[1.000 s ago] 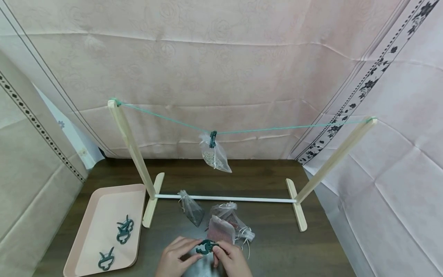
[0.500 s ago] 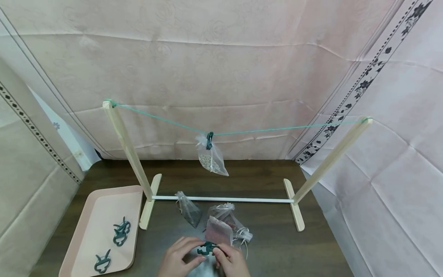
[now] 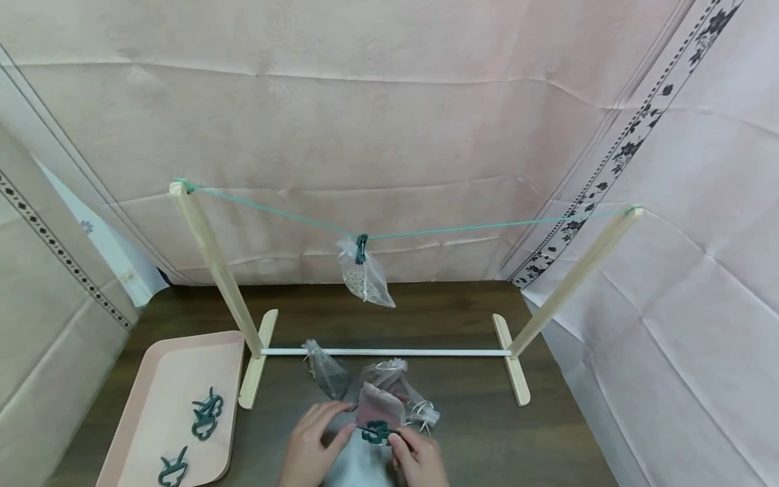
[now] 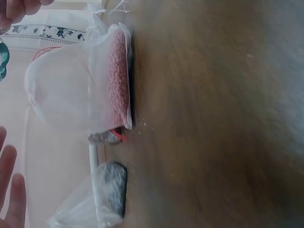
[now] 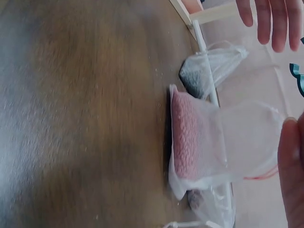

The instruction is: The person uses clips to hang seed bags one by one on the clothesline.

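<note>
While the right hand (image 3: 420, 461) pinches a dark green clothes clip (image 3: 375, 433) between thumb and fingers in the head view, the left hand (image 3: 312, 445) is held with thumb and fingers parted, its thumb tip just beside the clip's left end; whether they touch, I cannot tell. The clip sits between the two hands, over the part of the tabletop (image 3: 487, 439) well away from its far edge. Just beyond it on the tabletop is a pink-filled pouch (image 3: 380, 404), with a dark-filled pouch (image 3: 330, 376) to its left and a drawstring mesh pouch (image 3: 409, 391) behind and right. Toward the tabletop's left edge, a pale pink tray (image 3: 176, 379) carries more green clips (image 3: 207, 414).

From the left wrist, the clip is cut off at the frame's left edge, between the right hand's fingertips and the left hand's spread fingers.

From the right wrist, the clip shows partly at the right edge, between the left hand's extended fingers and the right thumb; the pink-filled pouch, with a red cord (image 5: 264, 175) at its sheer top, is near it.
</note>
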Demonstrator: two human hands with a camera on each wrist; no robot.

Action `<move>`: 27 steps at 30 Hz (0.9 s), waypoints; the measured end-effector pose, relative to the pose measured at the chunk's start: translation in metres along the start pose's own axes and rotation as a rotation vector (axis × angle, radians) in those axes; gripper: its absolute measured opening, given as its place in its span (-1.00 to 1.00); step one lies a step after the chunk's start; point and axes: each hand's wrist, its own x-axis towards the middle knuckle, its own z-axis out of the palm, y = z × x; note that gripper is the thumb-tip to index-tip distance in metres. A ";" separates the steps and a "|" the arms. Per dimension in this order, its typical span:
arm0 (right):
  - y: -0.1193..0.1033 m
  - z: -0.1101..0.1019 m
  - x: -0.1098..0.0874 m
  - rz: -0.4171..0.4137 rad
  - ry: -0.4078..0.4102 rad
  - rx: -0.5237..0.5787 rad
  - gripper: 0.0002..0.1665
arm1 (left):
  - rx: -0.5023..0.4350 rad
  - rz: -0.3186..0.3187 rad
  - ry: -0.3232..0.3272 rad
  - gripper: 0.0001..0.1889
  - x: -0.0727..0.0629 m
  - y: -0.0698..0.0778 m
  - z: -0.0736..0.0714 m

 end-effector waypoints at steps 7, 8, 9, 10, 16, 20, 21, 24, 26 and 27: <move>0.005 -0.006 -0.002 0.156 0.027 0.016 -0.80 | 0.052 -0.003 -0.041 -0.51 0.014 0.003 0.015; 0.005 -0.007 -0.003 0.147 0.042 0.023 -0.81 | 0.055 0.004 -0.049 -0.47 0.016 0.003 0.018; 0.005 -0.008 -0.003 0.135 0.058 0.030 -0.81 | 0.060 0.013 -0.056 -0.44 0.018 0.003 0.020; 0.006 -0.008 -0.004 0.124 0.076 0.033 -0.82 | 0.059 0.025 -0.065 -0.41 0.020 0.003 0.023; 0.006 -0.014 -0.010 0.119 0.139 0.120 -0.89 | 0.065 0.072 -0.085 -0.36 0.027 0.003 0.037; 0.006 -0.017 -0.012 0.143 0.154 0.125 -0.89 | 0.071 0.084 -0.098 -0.37 0.028 0.003 0.044; 0.006 -0.018 -0.012 0.151 0.151 0.121 -0.88 | 0.079 0.081 -0.103 -0.38 0.028 0.003 0.045; 0.006 -0.021 -0.013 0.167 0.144 0.118 -0.86 | 0.094 0.085 -0.106 -0.40 0.028 0.003 0.049; 0.007 -0.022 -0.015 0.161 0.153 0.118 -0.86 | 0.097 0.094 -0.107 -0.41 0.027 0.004 0.050; 0.007 -0.023 -0.015 0.151 0.164 0.119 -0.86 | 0.100 0.099 -0.110 -0.42 0.027 0.004 0.051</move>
